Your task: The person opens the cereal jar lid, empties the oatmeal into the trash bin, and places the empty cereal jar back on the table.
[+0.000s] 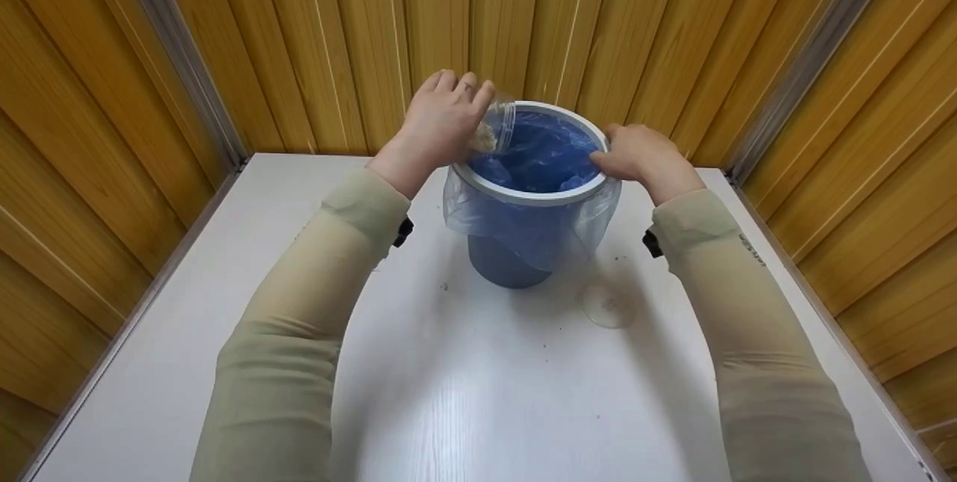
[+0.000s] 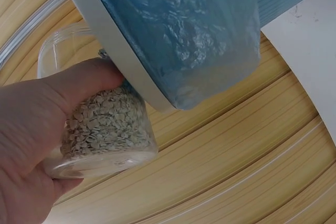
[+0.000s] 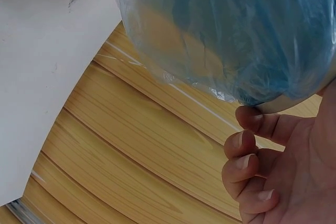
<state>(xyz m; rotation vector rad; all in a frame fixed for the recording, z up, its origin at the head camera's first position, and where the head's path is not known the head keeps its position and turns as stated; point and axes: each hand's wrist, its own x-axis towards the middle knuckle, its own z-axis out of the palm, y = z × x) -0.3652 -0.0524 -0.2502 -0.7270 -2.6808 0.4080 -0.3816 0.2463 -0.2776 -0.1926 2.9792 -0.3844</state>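
A blue waste bin, lined with a clear plastic bag under a white rim ring, stands at the back of the white table. A clear jar of oat flakes is gripped in the left hand and tipped against the bin's rim, while the rim's opposite edge is held by the right hand. A clear round lid lies just beside the bin's base.

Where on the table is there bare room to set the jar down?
Free: the wide near stretch of the table between the sleeves, and the left side. Crowded: around the bin, with the clear lid at its right.
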